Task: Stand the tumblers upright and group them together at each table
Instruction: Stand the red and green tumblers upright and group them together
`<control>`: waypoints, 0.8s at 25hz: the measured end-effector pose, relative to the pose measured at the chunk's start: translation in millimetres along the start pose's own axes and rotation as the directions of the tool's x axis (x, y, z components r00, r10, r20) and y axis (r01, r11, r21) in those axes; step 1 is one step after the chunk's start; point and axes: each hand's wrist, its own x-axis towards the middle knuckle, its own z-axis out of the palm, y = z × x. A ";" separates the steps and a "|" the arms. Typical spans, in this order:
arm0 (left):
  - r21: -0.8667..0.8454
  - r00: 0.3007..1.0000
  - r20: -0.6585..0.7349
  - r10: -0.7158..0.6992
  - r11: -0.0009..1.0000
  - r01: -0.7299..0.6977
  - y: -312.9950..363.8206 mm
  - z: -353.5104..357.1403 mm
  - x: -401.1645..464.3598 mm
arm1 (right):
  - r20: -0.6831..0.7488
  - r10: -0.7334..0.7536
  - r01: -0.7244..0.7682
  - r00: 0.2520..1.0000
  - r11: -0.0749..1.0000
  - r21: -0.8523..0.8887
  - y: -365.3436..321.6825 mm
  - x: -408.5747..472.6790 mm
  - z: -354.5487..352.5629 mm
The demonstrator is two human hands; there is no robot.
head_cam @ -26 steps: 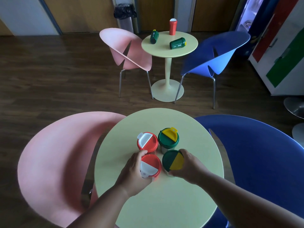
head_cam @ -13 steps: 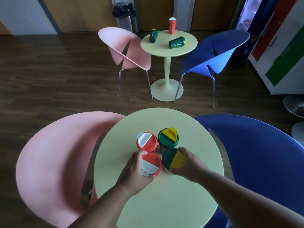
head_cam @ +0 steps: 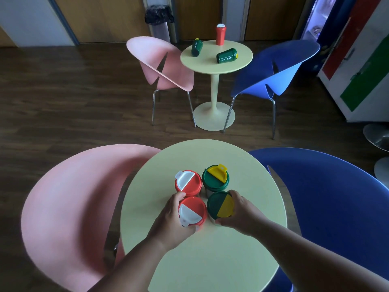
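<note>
Near desk basically sorted, far one not touched yet

Over the last second nothing's really shifted: left hand point(head_cam: 170, 220) still has its fingers wrapped round the front red tumbler point(head_cam: 192, 210), right hand point(head_cam: 242, 213) round the front green tumbler point(head_cam: 220, 205), snug against the two behind. On the far desk point(head_cam: 216, 66) at top centre, two green ones still lie tipped over.

Pale yellow-green near table point(head_cam: 210, 260), two red tumblers with half-white lids point(head_cam: 188, 182) point(head_cam: 192, 210), two dark green tumblers with half-yellow lids point(head_cam: 215, 179) point(head_cam: 220, 205), pink chair point(head_cam: 69, 207), blue chair point(head_cam: 328, 197), dark brown wood-grain floor point(head_cam: 73, 98)
</note>
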 end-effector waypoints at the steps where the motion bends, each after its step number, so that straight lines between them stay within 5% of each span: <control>1: 0.000 1.000 0.003 0.001 1.000 -0.001 -0.4 0.2 -0.3 | 0.003 0.001 -0.001 1.000 1.000 0.003 0.4 0.1 -0.1; 17: 0.000 1.000 0.004 0.004 1.000 -0.004 1.8 -0.4 -2.7 | 0.050 0.027 -0.026 0.998 0.999 -0.025 -2.9 -1.7 -6.3; 20: -0.005 0.994 -0.109 -0.019 1.000 0.019 0.8 -5.7 1.2 | 0.030 0.049 -0.051 0.998 0.997 0.056 -5.7 -0.8 -13.1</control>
